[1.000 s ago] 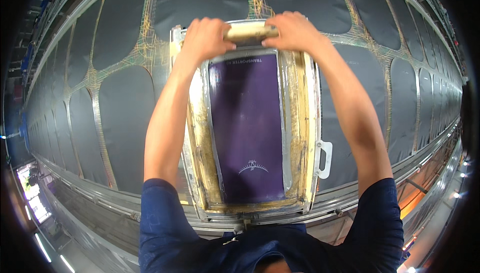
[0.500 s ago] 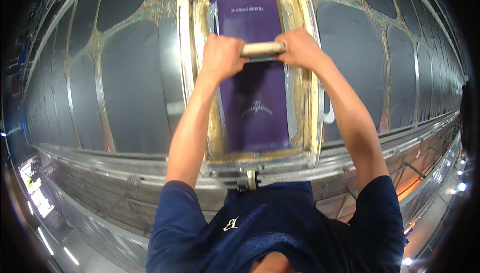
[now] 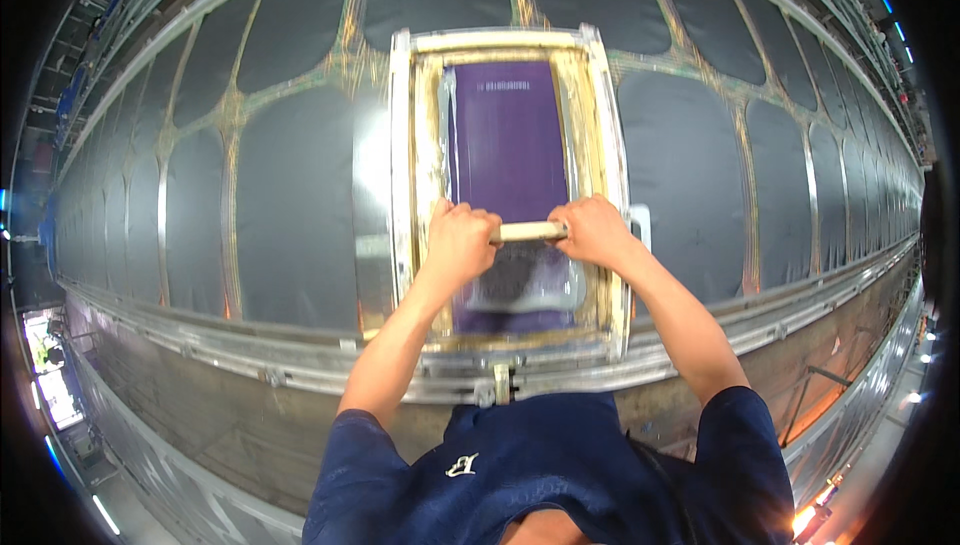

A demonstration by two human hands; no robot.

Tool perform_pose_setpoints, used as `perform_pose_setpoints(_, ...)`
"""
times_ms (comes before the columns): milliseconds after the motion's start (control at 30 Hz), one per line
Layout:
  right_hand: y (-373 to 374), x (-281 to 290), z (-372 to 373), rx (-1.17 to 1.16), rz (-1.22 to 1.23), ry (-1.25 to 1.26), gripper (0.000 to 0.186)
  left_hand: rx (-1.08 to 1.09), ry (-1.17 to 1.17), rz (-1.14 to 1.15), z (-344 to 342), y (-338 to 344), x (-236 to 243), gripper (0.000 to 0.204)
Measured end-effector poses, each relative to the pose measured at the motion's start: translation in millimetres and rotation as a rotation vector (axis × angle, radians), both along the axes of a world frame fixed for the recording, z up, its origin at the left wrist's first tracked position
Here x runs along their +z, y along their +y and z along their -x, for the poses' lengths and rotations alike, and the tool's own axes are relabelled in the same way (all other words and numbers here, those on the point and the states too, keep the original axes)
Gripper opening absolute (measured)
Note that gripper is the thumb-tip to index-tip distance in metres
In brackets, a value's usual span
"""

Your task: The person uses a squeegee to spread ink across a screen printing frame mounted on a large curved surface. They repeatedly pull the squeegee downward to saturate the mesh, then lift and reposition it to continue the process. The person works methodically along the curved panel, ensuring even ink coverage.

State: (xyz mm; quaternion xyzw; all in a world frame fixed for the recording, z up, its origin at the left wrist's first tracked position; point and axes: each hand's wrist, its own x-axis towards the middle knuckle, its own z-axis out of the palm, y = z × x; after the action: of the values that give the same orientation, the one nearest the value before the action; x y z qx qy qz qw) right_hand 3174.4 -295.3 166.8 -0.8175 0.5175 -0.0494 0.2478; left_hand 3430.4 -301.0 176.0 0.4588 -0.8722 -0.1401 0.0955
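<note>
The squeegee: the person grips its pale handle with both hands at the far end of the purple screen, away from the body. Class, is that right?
Not quite. The head view shows the squeegee gripped by the left hand and right hand towards the near end of the purple screen, close to the body.

Left hand (image 3: 462,242) and right hand (image 3: 593,230) fisted side by side, fingers curled, both arms outstretched.
</note>
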Motion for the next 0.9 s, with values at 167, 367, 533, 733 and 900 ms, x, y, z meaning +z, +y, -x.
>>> perform_pose_setpoints(167, -186, -1, 19, -0.073, 0.076, 0.052, 0.027, 0.003, -0.109, 0.072, 25, -190, 3, 0.022)
perform_pose_setpoints(367, -319, -12, 36, -0.109, 0.054, 0.075, 0.040, -0.005, -0.161, 0.075, 45, -325, -1, 0.030)
perform_pose_setpoints(533, -333, -8, 33, -0.078, 0.057, 0.031, 0.039, 0.042, -0.158, 0.071, 42, -340, -14, 0.029)
perform_pose_setpoints(733, -272, 1, 21, -0.119, 0.229, 0.002, 0.033, 0.043, -0.175, 0.074, 39, -287, -4, 0.032)
perform_pose_setpoints(900, -162, 21, 11, -0.149, -0.027, 0.028, 0.029, 0.023, -0.186, 0.013, 29, -173, 8, 0.024)
